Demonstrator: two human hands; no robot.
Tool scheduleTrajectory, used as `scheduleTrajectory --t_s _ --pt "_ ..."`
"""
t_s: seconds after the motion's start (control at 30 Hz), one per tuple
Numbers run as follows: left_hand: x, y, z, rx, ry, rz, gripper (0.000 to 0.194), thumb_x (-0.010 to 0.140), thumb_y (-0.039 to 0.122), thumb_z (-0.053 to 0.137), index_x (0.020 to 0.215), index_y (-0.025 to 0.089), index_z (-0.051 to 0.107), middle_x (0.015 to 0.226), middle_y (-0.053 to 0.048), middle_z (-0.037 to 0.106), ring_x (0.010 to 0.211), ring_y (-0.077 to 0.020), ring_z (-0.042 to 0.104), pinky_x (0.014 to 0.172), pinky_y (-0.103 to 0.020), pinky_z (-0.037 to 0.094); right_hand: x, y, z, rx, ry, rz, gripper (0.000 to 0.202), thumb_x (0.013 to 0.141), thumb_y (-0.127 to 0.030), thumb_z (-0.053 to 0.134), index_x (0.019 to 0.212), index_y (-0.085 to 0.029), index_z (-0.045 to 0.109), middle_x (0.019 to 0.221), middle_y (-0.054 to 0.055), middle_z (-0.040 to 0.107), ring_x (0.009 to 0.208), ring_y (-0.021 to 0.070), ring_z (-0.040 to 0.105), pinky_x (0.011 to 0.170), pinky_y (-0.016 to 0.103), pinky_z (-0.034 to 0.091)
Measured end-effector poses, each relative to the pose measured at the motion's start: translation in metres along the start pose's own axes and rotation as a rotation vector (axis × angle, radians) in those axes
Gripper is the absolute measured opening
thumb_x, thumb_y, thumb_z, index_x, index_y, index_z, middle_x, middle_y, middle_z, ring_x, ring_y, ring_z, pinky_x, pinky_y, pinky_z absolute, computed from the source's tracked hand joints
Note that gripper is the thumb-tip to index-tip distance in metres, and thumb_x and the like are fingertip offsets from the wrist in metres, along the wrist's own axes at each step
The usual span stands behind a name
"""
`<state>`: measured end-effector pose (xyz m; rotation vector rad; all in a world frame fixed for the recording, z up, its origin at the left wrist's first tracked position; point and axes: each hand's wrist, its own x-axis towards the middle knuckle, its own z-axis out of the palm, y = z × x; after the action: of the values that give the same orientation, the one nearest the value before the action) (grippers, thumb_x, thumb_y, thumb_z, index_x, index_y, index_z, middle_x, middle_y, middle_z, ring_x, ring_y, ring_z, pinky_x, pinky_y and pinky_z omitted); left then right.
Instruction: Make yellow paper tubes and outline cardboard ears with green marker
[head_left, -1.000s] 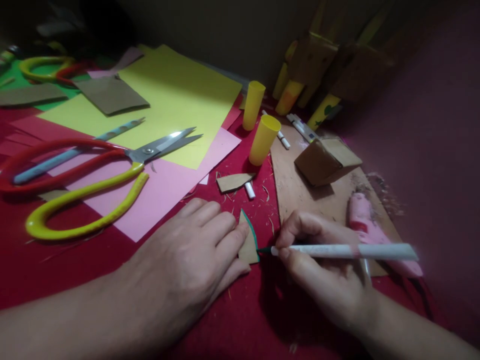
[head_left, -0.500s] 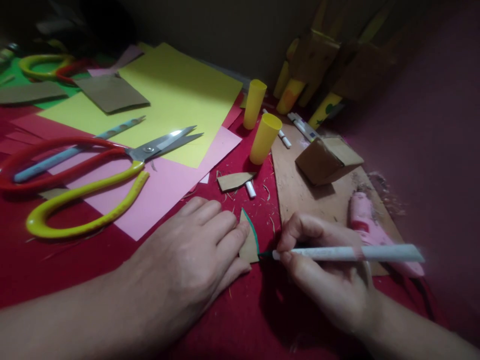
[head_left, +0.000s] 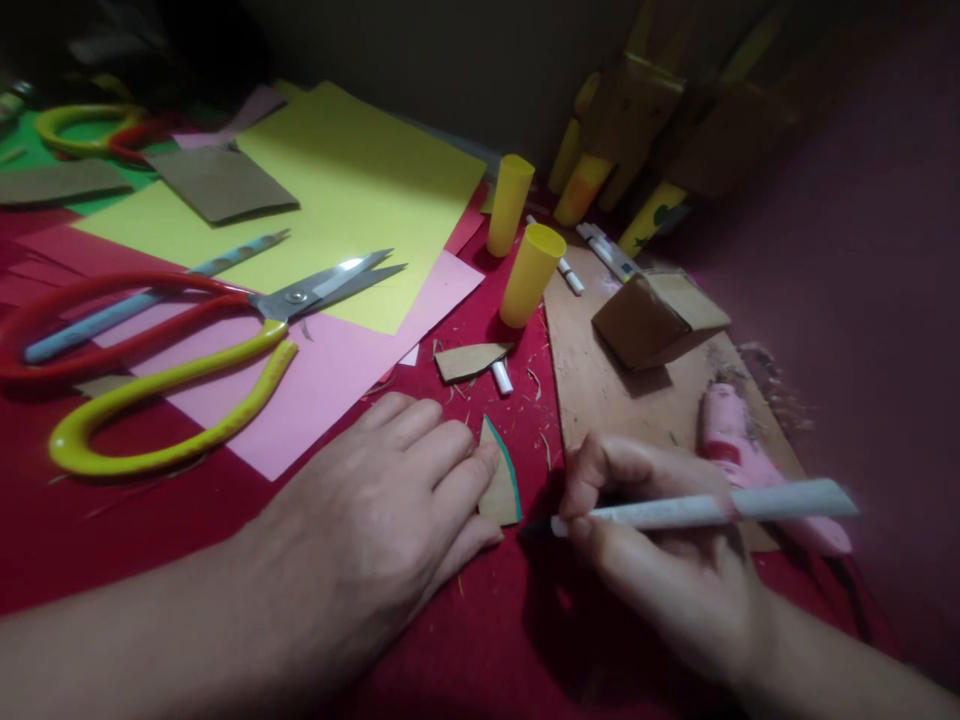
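Observation:
My left hand lies flat on the red table, its fingertips pressing down a small cardboard cut-out with a green line along its curved right edge. My right hand grips a white marker that lies nearly level. The marker's dark tip sits just right of the cut-out's lower corner, close to it but apart.
Large scissors with red and yellow handles lie on pink paper and yellow paper. Two yellow tubes, a second cardboard scrap, a folded cardboard piece on a board and a pink glue gun lie beyond the hands.
The marker tip has slid down along the cut-out's green edge to its lower corner and come off it. My left hand has stayed in place.

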<state>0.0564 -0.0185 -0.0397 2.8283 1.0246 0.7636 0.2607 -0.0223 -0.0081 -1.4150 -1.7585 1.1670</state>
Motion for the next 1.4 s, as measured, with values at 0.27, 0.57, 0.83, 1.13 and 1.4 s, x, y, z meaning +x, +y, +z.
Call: scheduleTrajectory --t_s 0.27,0.57,0.83,1.13,1.4 --pt "-0.002 0.002 -0.005 -0.013 -0.013 -0.045 0.028 0.1 0.021 0.044 0.096 0.01 0.069 0.079 -0.008 0.06 0.072 -0.0251 0.052 0.066 -0.04 0.045 -0.003 0.011 0.006 0.337 0.193 -0.004 0.008 0.087 -0.019 0.065 0.083 -0.023 0.06 0.063 -0.005 0.058 0.043 0.0078 0.049 0.041 0.019 0.04" --pt "-0.002 -0.002 -0.011 -0.131 0.019 -0.126 0.029 0.101 0.034 0.047 0.115 0.01 0.056 0.088 -0.008 0.064 0.077 -0.0235 0.058 0.071 -0.038 0.051 -0.005 0.015 0.01 0.131 0.266 -0.144 0.007 0.096 -0.023 0.06 0.1 -0.027 0.056 0.07 -0.005 0.059 0.053 0.009 0.055 0.048 0.019 0.044" --pt "-0.015 0.005 -0.014 -0.24 0.133 -0.028 0.039 0.099 0.029 0.055 0.135 0.015 0.047 0.093 -0.006 0.064 0.08 -0.0202 0.058 0.076 -0.035 0.048 -0.007 0.021 0.017 -0.246 0.274 -0.596 0.022 0.092 -0.012 0.057 0.113 -0.021 0.055 0.084 0.003 0.071 0.071 0.0159 0.07 0.063 0.025 0.057" --pt "-0.003 0.008 -0.01 -0.082 0.142 0.175 0.022 0.101 0.025 0.05 0.118 0.012 0.054 0.078 -0.005 0.064 0.067 -0.0195 0.055 0.062 -0.035 0.044 -0.01 0.018 0.026 -0.289 0.241 -0.85 0.036 0.094 -0.007 0.052 0.13 -0.013 0.05 0.096 0.011 0.074 0.081 0.0192 0.072 0.073 0.03 0.062" --pt "0.008 0.002 -0.054 -0.167 0.333 -0.262 0.008 0.095 0.022 0.057 0.099 0.026 0.062 0.087 0.004 0.069 0.076 -0.0105 0.066 0.069 -0.019 0.052 -0.001 0.015 0.008 -0.352 0.128 -0.808 0.023 0.087 0.003 0.05 0.1 -0.006 0.067 0.094 0.017 0.072 0.086 0.0239 0.067 0.074 0.039 0.059"
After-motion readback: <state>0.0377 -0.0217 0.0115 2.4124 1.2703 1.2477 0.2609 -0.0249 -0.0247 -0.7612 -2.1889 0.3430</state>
